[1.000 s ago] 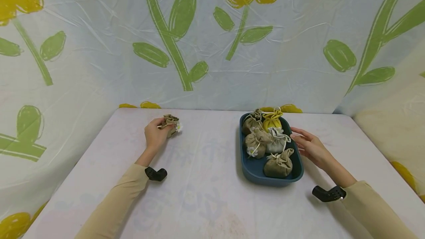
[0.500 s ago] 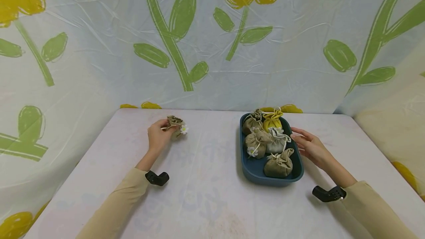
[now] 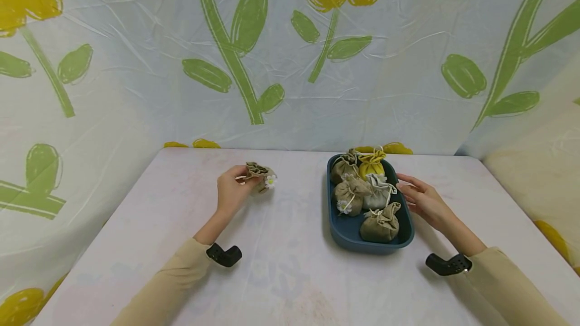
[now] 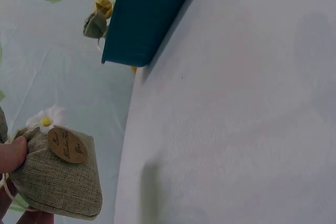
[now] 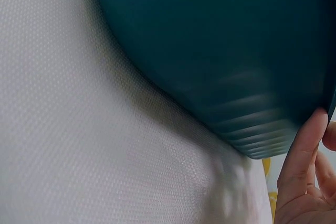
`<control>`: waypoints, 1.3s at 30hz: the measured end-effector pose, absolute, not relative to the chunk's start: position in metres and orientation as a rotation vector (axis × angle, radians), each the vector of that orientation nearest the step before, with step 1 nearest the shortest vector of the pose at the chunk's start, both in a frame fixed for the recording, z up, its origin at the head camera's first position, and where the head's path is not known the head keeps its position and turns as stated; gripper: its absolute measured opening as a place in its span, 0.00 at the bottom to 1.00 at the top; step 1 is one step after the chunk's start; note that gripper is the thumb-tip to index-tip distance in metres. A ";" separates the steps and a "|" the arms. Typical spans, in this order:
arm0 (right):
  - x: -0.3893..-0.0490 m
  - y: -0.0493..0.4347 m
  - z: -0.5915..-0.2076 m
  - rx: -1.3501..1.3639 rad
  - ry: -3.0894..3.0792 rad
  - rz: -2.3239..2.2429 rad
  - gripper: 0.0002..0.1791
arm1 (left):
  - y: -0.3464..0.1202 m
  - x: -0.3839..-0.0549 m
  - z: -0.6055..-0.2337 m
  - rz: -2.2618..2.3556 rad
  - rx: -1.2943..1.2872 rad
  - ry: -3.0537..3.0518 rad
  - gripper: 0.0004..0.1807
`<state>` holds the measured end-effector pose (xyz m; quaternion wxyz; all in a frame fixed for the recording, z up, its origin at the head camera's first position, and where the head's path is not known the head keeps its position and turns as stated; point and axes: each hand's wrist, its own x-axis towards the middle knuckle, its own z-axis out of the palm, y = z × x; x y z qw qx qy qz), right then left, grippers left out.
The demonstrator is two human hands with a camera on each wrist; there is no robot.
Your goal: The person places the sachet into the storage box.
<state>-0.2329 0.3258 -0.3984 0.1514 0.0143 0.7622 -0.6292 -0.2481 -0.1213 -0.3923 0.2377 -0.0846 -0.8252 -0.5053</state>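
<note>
My left hand (image 3: pixel 233 192) pinches a greyish-brown drawstring pouch (image 3: pixel 263 187) by its gathered neck, held above the table. The left wrist view shows that pouch (image 4: pixel 60 182) with a white daisy, a cord and a round lettered tag. To the right stands a dark blue bin (image 3: pixel 362 248). Inside it are several pouches: a yellow one (image 3: pixel 371 167), a light grey one (image 3: pixel 376 199) and brown ones such as the front pouch (image 3: pixel 381 225). My right hand (image 3: pixel 428 204) touches the bin's right side near the rim, its fingers fairly straight; the right wrist view shows fingertips (image 5: pixel 316 116) against the wall.
A pale cloth covers the table (image 3: pixel 281 275), with its far edge meeting a flower-printed curtain (image 3: pixel 389 94). Each wrist carries a black camera mount, the left mount (image 3: pixel 224 255) and the right mount (image 3: pixel 448 264).
My left hand has moved right with the pouch, towards the bin, and the pouch appears lifted off the table. The right hand and the bin have stayed in place.
</note>
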 end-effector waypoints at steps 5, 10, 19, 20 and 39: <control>-0.234 0.326 -0.399 0.056 2.184 -1.806 0.34 | -0.108 -0.239 -0.386 -1.462 -0.293 -2.248 0.10; -0.235 0.326 -0.400 0.055 2.191 -1.802 0.34 | -0.095 -0.231 -0.380 -1.514 -0.352 -2.240 0.09; -0.233 0.326 -0.400 0.062 2.175 -1.831 0.29 | -0.073 -0.222 -0.372 -1.624 -0.463 -2.246 0.08; -0.233 0.326 -0.400 0.063 2.171 -1.835 0.29 | -0.071 -0.221 -0.371 -1.636 -0.479 -2.251 0.08; -0.234 0.326 -0.401 0.049 2.221 -1.783 0.35 | -0.022 -0.215 -0.359 -1.668 -0.817 -2.244 0.09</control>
